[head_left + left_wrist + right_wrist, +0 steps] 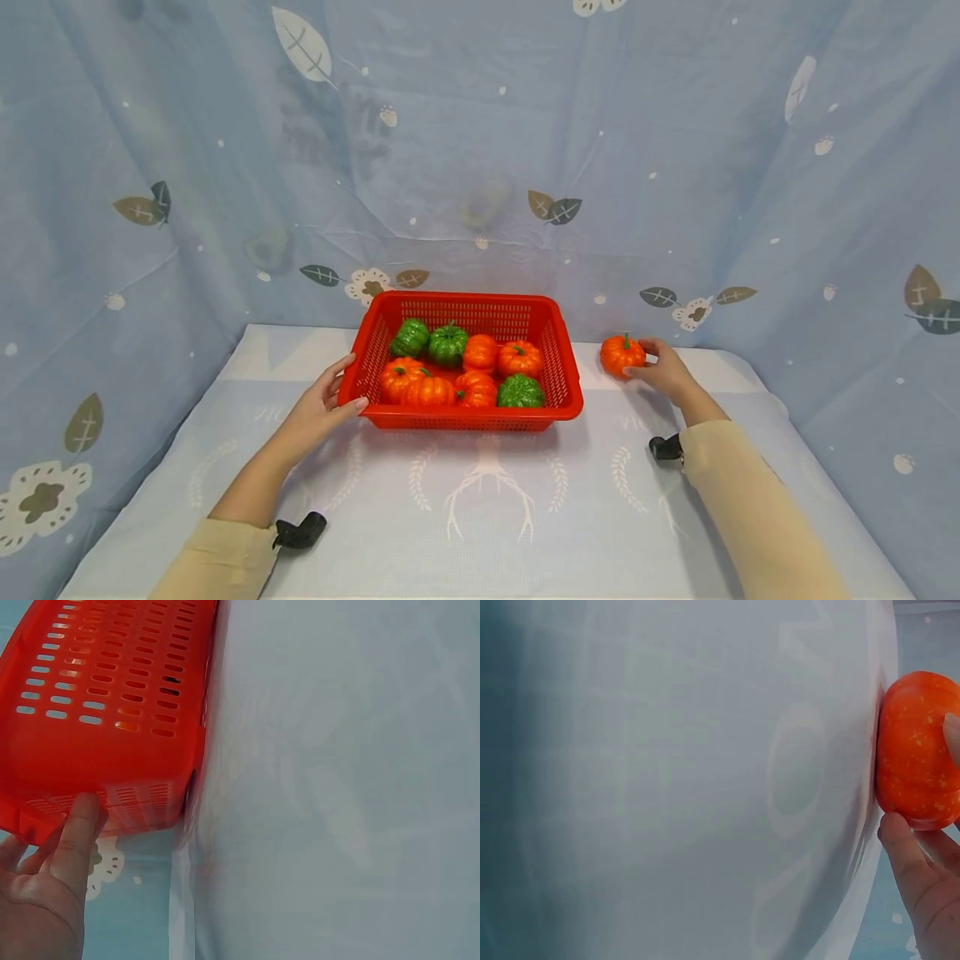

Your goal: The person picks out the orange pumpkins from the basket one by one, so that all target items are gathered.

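Observation:
A red plastic basket (461, 422) with slotted walls stands at the middle back of the table. Several small orange pumpkins (520, 359) and green pumpkins (447, 345) lie inside it. My left hand (318, 414) is at the basket's left end, fingers and thumb extended. In the left wrist view a finger (78, 840) touches the end wall below the rim. To the right of the basket, one orange pumpkin (618, 357) with a green stem sits on the table. My right hand (664, 374) holds it from its right side, fingers and thumb on opposite sides.
A pale printed cloth covers the table (495, 508). Close behind and at both sides hangs a blue curtain (480, 167) with leaf and flower prints. Black wrist devices (300, 531) show at both sleeves.

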